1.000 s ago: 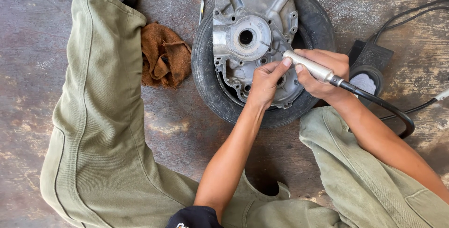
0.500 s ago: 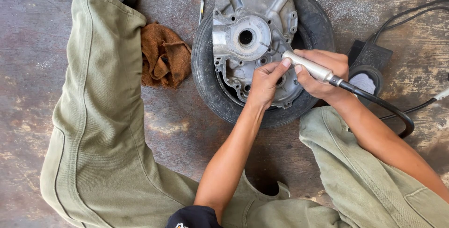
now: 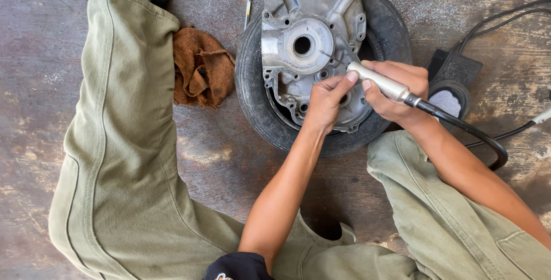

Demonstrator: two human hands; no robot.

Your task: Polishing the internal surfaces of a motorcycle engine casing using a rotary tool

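While a brown rag [image 3: 202, 73] lies left of the tyre [image 3: 261, 110], my right hand [image 3: 396, 90] fingers [image 3: 381, 99] wrap the silver rotary handpiece [image 3: 380, 83]; left hand [image 3: 326, 99] fingers pinch its tip over the grey engine casing [image 3: 307, 33].

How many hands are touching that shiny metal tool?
2. The left hand pinches the silver metal rotary handpiece near its tip; the right hand wraps its body. Both are over the grey metal engine casing.
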